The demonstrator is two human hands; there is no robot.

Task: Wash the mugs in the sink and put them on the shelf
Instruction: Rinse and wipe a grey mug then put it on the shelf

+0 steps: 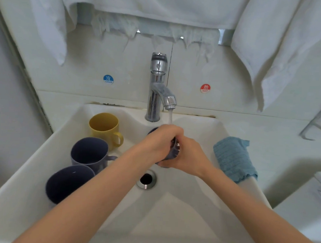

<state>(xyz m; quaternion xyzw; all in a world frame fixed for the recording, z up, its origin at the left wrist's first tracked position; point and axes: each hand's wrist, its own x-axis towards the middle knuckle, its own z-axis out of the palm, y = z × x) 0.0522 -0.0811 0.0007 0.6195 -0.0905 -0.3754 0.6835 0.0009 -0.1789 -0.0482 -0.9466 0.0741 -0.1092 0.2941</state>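
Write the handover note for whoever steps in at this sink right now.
Left hand and right hand both grip one grey-purple mug under the running tap.
Waiting along the sink's left side: yellow mug, purple mug, navy mug.
Done: nothing seen shelved.
Left: finish this one, wash the others if unwashed, shelve all four.

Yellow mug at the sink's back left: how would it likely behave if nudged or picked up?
The yellow mug looks rigid, so it should keep its shape. It stands on the sloping side of the sink, so a nudge might slide or tip it. Its handle probably offers a sure hold.
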